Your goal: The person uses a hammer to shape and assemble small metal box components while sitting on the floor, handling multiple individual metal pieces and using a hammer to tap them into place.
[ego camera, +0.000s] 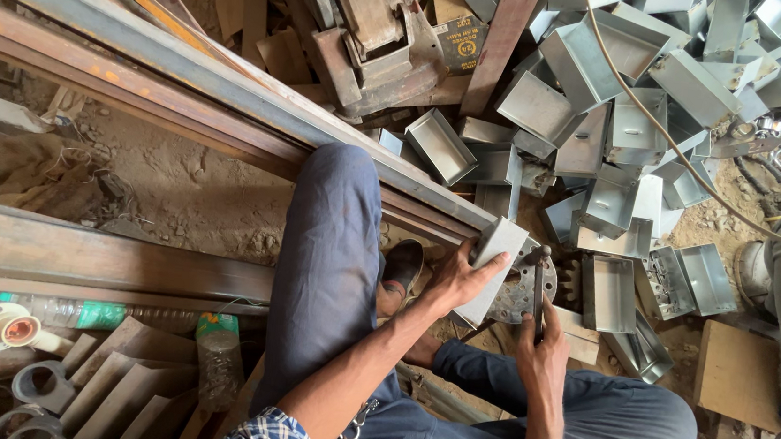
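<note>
While the person sits cross-legged on the dirt floor:
Right hand: fingers clamped on a dark metal hammer; strike squarely.
Left hand: fingers clamped on a grey folded sheet-metal box; hold it steady.
Box: dull, open-sided, tilted over a round toothed steel disc.
Beyond: a heap of similar grey boxes.

I hold one grey metal box in my left hand and one hammer in my right hand. One gear wheel lies beneath. Two plastic bottles lie left. Loose boxes: too many to count.
</note>
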